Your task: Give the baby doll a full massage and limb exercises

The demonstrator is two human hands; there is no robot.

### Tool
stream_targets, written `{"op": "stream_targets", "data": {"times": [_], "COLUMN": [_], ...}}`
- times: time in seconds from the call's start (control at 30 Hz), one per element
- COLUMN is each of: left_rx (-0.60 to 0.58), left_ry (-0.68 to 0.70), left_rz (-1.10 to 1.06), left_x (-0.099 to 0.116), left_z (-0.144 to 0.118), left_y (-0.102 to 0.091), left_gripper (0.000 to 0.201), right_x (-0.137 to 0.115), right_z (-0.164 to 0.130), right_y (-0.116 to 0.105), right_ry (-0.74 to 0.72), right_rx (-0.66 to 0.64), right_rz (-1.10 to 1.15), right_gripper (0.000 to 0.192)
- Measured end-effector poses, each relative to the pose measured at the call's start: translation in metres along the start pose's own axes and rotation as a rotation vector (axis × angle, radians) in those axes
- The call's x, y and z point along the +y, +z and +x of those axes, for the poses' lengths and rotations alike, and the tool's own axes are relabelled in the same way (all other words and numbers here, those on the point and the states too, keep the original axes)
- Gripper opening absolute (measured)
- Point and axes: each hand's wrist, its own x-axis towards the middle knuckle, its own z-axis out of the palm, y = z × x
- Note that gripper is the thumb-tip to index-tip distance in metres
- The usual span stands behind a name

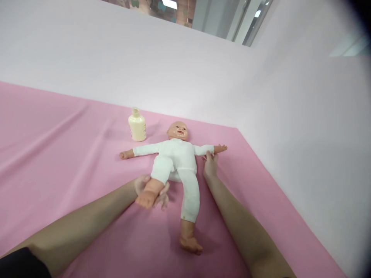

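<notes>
A baby doll (181, 154) in a white suit lies face up on the pink sheet, its head away from me and both arms stretched out sideways. My left hand (142, 184) is curled from beneath around the doll's raised leg on the left, with the fingertips showing past its right side. The leg's bare foot hangs in front of my palm. At the doll's arm on the right, my right hand (210, 165) grips the sleeve close to the wrist; the leg on that side lies straight on the sheet.
A cream-coloured bottle (137, 126) stands left of the doll's head. The pink sheet (58, 154) has long creases on the left. White walls (130, 58) rise behind and on the right, with a window (214, 17) above the back one.
</notes>
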Motion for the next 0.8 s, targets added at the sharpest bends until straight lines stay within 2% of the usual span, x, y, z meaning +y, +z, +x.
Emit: {"op": "stream_targets", "data": {"times": [0.1,0.2,0.3,0.4,0.5,0.8], "left_rx": [0.184,0.381,0.482,0.535,0.574,0.589], "left_ry": [0.215,0.302,0.337,0.357,0.358,0.347], "left_rz": [-0.199,-0.322,-0.375,-0.393,-0.393,-0.381], "left_x": [-0.002,0.001,0.005,0.007,0.008,0.010], "left_z": [-0.001,0.003,0.008,0.010,0.011,0.010], "left_y": [-0.005,-0.006,-0.001,0.002,0.001,0.002], "left_gripper": [0.059,0.055,0.050,0.050,0.050,0.050], "right_x": [-0.011,-0.021,-0.029,-0.035,-0.039,-0.041], "right_z": [-0.006,-0.013,-0.021,-0.027,-0.029,-0.028], "right_y": [0.002,0.007,0.011,0.011,0.009,0.011], "right_ry": [0.045,-0.136,-0.303,-0.491,-0.616,-0.664], "right_rx": [-0.005,-0.110,-0.247,-0.405,-0.491,-0.523], "right_rz": [-0.050,-0.102,-0.194,-0.358,-0.484,-0.530], "right_gripper": [0.055,0.051,0.042,0.031,0.031,0.038]}}
